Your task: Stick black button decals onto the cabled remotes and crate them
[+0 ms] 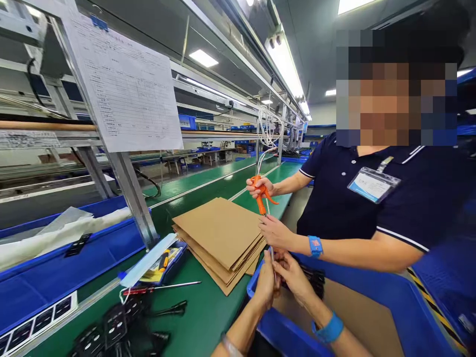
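The metal tube (pixel 272 255) extends below the orange air gun (pixel 262 206), above a blue bin (pixel 288 333) and beside the cardboard stack (pixel 219 228). The left hand (pixel 265 283) is closed about the tube's lower end; the right hand (pixel 293 278) is curled beside it, its fingers partly hidden, so its grip cannot be told. A co-worker's upper hand (pixel 268 186) grips the gun, the lower hand (pixel 275 232) its nozzle end. The tube is probably light, stiff and smooth enough to slip; grasp it along the bare shaft. Count: one tube, one gun, one stack, one screwdriver (pixel 141 290), one face mask (pixel 150 260); the black parts (pixel 115 325) overlap and cannot be counted
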`<state>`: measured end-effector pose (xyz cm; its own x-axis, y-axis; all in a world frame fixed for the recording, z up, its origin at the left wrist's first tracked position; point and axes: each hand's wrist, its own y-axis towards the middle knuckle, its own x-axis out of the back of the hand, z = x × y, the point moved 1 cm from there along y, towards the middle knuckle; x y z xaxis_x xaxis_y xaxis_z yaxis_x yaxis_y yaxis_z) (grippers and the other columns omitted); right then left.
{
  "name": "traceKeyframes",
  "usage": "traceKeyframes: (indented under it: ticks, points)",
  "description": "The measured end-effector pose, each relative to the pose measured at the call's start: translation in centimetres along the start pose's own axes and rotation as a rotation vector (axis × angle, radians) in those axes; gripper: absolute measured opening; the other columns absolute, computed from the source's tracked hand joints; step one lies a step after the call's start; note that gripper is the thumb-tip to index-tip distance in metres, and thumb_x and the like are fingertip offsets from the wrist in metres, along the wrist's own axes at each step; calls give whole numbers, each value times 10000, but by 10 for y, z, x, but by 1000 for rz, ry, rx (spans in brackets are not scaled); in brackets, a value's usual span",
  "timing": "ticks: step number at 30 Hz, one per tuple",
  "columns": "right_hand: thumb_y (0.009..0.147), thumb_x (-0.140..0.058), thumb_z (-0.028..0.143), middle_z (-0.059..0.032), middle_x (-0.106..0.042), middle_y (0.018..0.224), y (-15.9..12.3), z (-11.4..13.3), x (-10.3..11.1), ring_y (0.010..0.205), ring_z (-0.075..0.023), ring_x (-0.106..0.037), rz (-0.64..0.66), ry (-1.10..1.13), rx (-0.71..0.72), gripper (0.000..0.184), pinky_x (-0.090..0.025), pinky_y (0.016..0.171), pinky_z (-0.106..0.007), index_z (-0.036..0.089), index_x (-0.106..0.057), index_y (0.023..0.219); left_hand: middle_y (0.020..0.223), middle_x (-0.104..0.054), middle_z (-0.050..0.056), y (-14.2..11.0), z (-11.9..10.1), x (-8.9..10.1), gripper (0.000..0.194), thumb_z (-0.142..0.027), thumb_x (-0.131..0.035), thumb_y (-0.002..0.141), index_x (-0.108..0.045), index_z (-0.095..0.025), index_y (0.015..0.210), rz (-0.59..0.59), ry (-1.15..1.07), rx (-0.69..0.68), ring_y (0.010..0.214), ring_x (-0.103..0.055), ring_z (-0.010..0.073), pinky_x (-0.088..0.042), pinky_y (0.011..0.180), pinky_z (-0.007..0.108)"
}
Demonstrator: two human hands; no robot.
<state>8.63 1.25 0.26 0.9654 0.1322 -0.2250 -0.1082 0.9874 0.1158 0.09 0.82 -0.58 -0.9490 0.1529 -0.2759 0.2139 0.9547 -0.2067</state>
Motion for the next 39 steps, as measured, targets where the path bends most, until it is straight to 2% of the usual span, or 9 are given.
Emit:
traceKeyframes:
  ticks: [4,8,14,16,19,23,25,33,39]
  points:
    - [605,-777,380,-24,-674,814,3,-4,3,582,-129,-550,56,51,-142,428,-439,542,-246,197,-659,973,329,-264,-70,7,5,-1,696,-905,-248,623,-330,-228,484,12,90,-44,289,-184,60,-103,337,229]
    - [593,-757,425,-42,-678,715,5,-10,1,518,-124,-527,39,54,-178,347,-391,461,-229,150,-664,784,347,-258,-83,8,8,2,673,-902,-337,596,-314,-234,515,16,166,-70,296,-203,57,-141,323,216]
    - [636,-725,517,-1,-643,673,3,-19,-10,372,-98,-474,43,128,-206,415,-297,301,-199,190,-603,859,532,-460,-42,-9,16,17,754,-898,-319,578,-456,-188,792,65,314,-75,376,-402,89,-441,446,285]
    - [650,-720,519,7,-630,660,3,-21,-13,376,-106,-492,38,156,-203,429,-312,302,-204,194,-602,904,537,-482,-31,-14,15,22,715,-820,-313,678,-476,-170,928,66,417,-114,401,-443,126,-466,492,328]
    - [619,-757,496,18,-610,633,5,-24,-16,529,-148,-596,6,201,-161,464,-455,449,-241,189,-618,938,582,-546,27,-21,7,26,523,-593,-304,840,-516,-148,1015,28,604,-209,528,-536,195,-479,613,382]
    - [541,-802,512,42,-570,580,10,-30,-21,690,-195,-634,-40,251,-112,550,-500,631,-287,191,-628,953,1034,-622,182,-27,-8,23,405,-327,-275,894,-542,-105,1101,-37,781,-321,962,-572,275,-409,889,416]
    - [523,-807,526,50,-557,569,11,-33,-23,693,-204,-631,-52,267,-106,581,-496,647,-304,196,-625,965,1140,-589,214,-28,-10,21,421,-268,-258,892,-536,-67,1135,-46,830,-330,1042,-547,285,-387,925,405]
    - [516,-812,535,26,-606,613,8,-40,-17,674,-199,-602,-84,273,-101,607,-475,651,-313,195,-630,985,1106,-620,218,-21,6,22,509,-324,-205,913,-515,-31,1189,-42,849,-271,980,-605,275,-455,838,359]
    - [536,-804,527,32,-576,607,6,-39,-17,650,-190,-579,-86,293,-80,515,-471,632,-313,209,-644,907,1049,-639,217,-16,14,18,536,-334,-182,906,-554,-17,1127,-54,789,-288,911,-616,272,-471,822,373]
